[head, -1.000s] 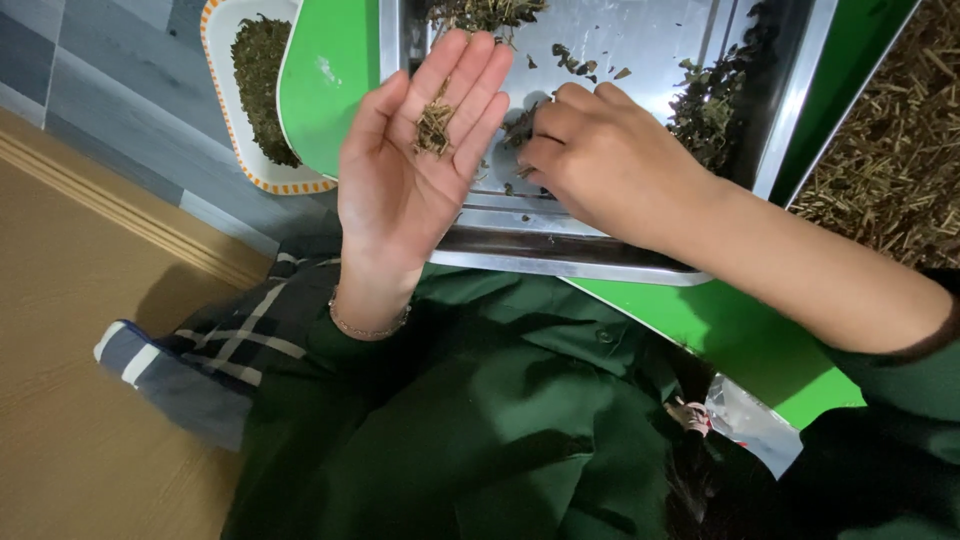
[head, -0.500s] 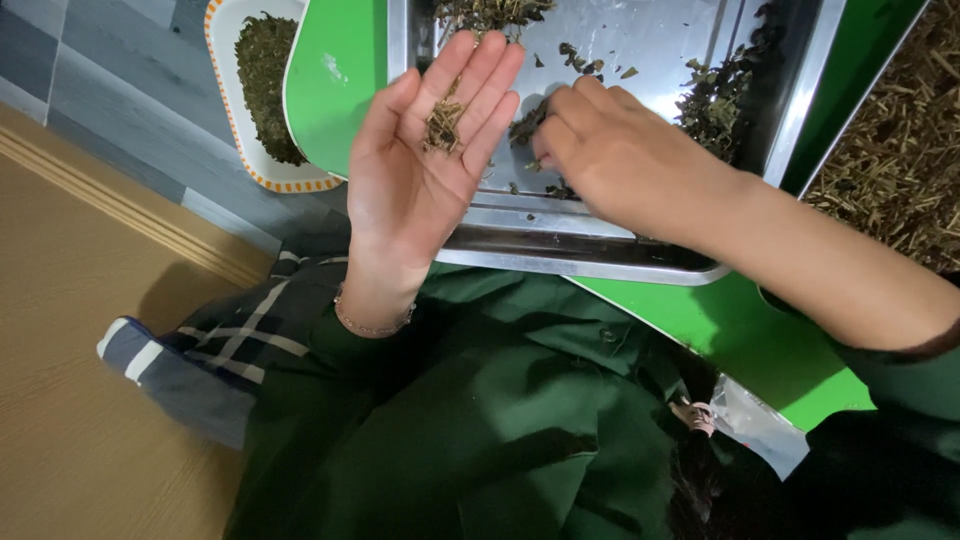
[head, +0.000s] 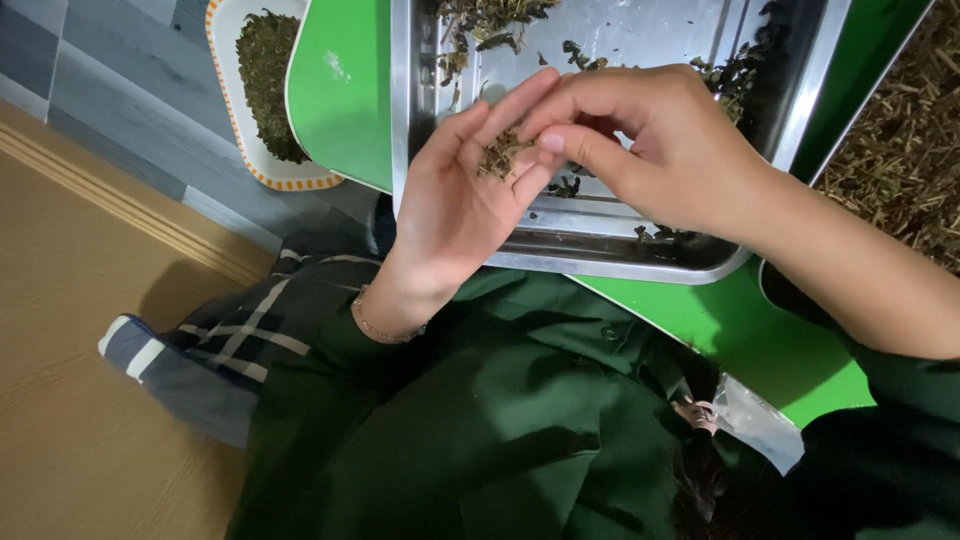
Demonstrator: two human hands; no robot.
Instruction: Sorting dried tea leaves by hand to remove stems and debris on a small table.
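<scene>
Dried green-brown herb bits (head: 497, 157) lie in our open, cupped left hand (head: 455, 205), mid-frame; our right hand (head: 650, 150) has now left the steel tray (head: 610, 262) and pinches at them.

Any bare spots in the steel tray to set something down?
The steel tray is bare mid-floor, between the herb scraps at top left and the leaves along its right wall. The near edge is crowded: left hand and right hand meet there.
</scene>
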